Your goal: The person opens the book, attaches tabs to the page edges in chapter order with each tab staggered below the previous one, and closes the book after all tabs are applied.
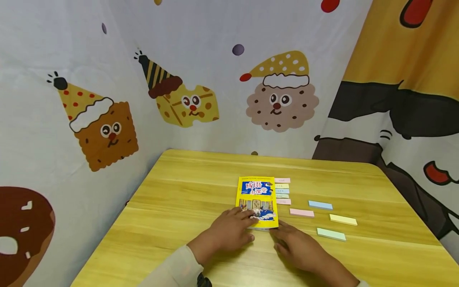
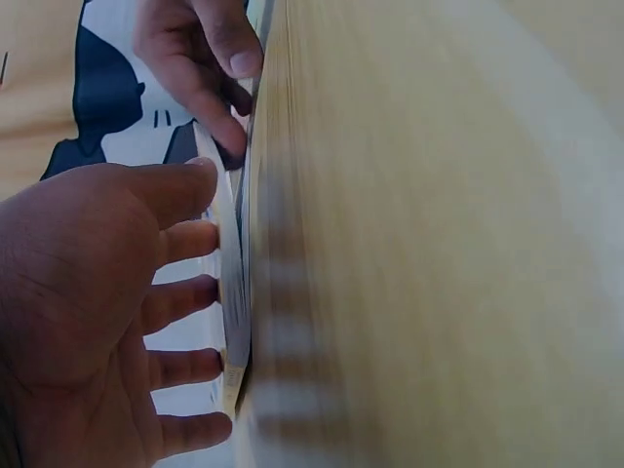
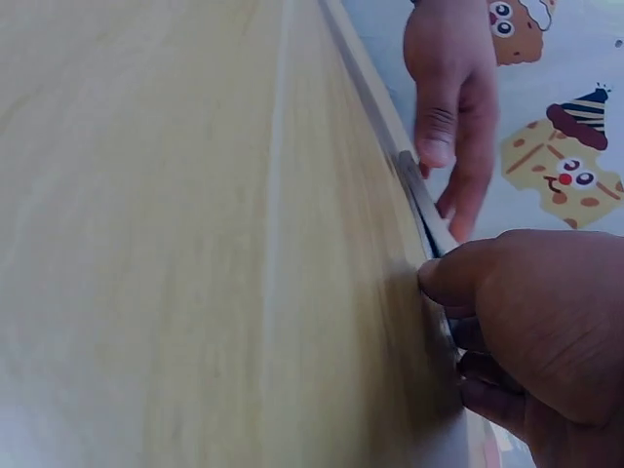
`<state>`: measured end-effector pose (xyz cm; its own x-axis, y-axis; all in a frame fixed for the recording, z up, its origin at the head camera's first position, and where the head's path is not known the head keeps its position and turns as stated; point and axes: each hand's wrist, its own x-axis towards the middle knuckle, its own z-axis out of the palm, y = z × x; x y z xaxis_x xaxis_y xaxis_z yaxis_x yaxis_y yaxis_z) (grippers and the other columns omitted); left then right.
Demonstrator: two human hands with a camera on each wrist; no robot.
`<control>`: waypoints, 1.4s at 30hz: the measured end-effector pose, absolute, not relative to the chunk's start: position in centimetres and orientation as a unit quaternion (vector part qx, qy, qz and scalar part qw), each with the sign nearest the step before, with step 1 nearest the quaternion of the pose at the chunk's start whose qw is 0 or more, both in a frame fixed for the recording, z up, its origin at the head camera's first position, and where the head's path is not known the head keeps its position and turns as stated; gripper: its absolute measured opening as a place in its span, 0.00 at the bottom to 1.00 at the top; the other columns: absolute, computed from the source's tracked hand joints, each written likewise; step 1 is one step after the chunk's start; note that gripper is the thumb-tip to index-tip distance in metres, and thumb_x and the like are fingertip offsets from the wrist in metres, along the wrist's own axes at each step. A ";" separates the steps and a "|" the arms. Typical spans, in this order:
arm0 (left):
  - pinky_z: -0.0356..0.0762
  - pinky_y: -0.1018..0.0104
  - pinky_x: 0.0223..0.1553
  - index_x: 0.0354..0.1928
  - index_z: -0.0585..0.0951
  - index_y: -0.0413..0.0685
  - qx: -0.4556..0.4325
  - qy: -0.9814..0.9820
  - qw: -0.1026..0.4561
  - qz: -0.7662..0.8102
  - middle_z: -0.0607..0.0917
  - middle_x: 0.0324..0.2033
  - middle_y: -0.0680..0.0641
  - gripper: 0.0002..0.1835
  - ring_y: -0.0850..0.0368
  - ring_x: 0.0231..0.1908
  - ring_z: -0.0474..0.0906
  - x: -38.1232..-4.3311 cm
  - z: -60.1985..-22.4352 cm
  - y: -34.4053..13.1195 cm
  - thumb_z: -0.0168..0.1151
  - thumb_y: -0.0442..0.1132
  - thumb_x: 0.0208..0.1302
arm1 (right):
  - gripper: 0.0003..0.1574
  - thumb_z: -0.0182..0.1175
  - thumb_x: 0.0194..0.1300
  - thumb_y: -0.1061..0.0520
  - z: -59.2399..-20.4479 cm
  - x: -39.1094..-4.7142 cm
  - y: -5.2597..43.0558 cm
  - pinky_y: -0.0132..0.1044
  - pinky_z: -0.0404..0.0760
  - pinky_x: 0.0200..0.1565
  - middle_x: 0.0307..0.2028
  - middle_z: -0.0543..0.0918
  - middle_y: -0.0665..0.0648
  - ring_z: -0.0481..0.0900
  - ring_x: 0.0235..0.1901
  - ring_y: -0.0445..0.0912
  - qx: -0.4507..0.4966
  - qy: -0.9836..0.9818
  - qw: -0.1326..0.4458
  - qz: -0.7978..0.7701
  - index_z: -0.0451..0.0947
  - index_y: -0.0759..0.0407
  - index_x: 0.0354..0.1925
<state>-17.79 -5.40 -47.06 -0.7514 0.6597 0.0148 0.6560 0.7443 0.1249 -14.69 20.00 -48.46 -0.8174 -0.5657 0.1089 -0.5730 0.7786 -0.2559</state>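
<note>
A yellow paperback book with a blue title panel lies on the table, paper tabs sticking out along its right side. My left hand rests on the lower part of the cover, fingers spread. In the left wrist view, fingertips of that left hand touch the book's top surface. At the lower right corner is my right hand, fingertips at the book's edge and thumb lower down. A narrow gap shows in the book's edge near this hand. Whether the right fingers pinch the corner, I cannot tell.
Right of the book lie loose sticky-note pads: pink, blue, yellow and green. They stand on a wooden table. A cartoon-printed cloth hangs behind it.
</note>
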 end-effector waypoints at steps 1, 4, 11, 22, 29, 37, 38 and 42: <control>0.59 0.44 0.59 0.67 0.64 0.69 0.353 0.934 0.017 0.057 0.61 0.68 0.56 0.28 0.46 0.67 0.55 -17.8 -47.0 -5.4 0.46 0.61 0.67 | 0.22 0.59 0.63 0.47 -48.4 -14.6 20.1 0.49 0.70 0.55 0.56 0.76 0.55 0.68 0.60 0.51 0.292 -0.945 0.013 0.146 0.78 0.53 0.53; 0.59 0.45 0.59 0.67 0.65 0.68 0.354 0.933 0.027 0.049 0.61 0.68 0.57 0.28 0.45 0.67 0.54 -17.7 -46.9 -5.5 0.47 0.62 0.66 | 0.16 0.62 0.61 0.48 -48.1 -14.3 20.4 0.47 0.71 0.54 0.52 0.79 0.53 0.72 0.56 0.49 0.264 -0.953 0.030 0.149 0.80 0.51 0.46; 0.58 0.51 0.62 0.68 0.65 0.67 0.362 0.930 0.038 0.047 0.61 0.68 0.57 0.30 0.47 0.67 0.53 -17.8 -46.6 -5.4 0.50 0.62 0.64 | 0.24 0.68 0.54 0.46 -47.4 -13.7 21.3 0.50 0.73 0.51 0.50 0.79 0.60 0.75 0.52 0.54 0.255 -0.960 0.059 0.104 0.81 0.55 0.47; 0.59 0.52 0.61 0.67 0.64 0.70 0.362 0.929 0.041 0.061 0.60 0.68 0.59 0.31 0.48 0.67 0.53 -17.7 -47.0 -5.0 0.51 0.63 0.63 | 0.22 0.66 0.56 0.44 -48.0 -13.4 22.4 0.51 0.73 0.51 0.52 0.78 0.60 0.74 0.53 0.54 0.262 -0.957 0.045 0.112 0.83 0.52 0.46; 0.60 0.51 0.60 0.67 0.65 0.69 0.364 0.928 0.046 0.065 0.60 0.68 0.57 0.30 0.47 0.67 0.53 -17.7 -46.6 -4.7 0.51 0.62 0.63 | 0.22 0.66 0.56 0.44 -47.7 -13.3 22.5 0.51 0.72 0.52 0.52 0.78 0.59 0.74 0.53 0.53 0.256 -0.959 0.044 0.117 0.83 0.52 0.47; 0.62 0.47 0.59 0.67 0.65 0.69 0.363 0.928 0.059 0.056 0.60 0.68 0.57 0.31 0.46 0.68 0.52 -17.5 -46.3 -4.7 0.52 0.63 0.62 | 0.24 0.64 0.57 0.44 -47.7 -12.7 22.4 0.51 0.71 0.52 0.55 0.76 0.59 0.71 0.56 0.54 0.249 -0.962 0.032 0.109 0.81 0.52 0.50; 0.62 0.48 0.59 0.67 0.65 0.69 0.364 0.928 0.056 0.056 0.60 0.68 0.57 0.31 0.46 0.67 0.52 -17.5 -46.3 -4.7 0.52 0.63 0.62 | 0.24 0.64 0.58 0.44 -47.6 -12.8 22.5 0.51 0.71 0.53 0.55 0.75 0.59 0.71 0.56 0.54 0.251 -0.961 0.031 0.110 0.81 0.52 0.50; 0.63 0.49 0.58 0.67 0.67 0.67 0.374 0.925 0.045 0.058 0.62 0.67 0.56 0.29 0.46 0.66 0.56 -17.8 -46.3 -4.9 0.52 0.61 0.64 | 0.23 0.64 0.59 0.45 -47.2 -13.1 23.0 0.50 0.71 0.52 0.54 0.76 0.59 0.72 0.55 0.53 0.256 -0.958 0.019 0.124 0.81 0.54 0.50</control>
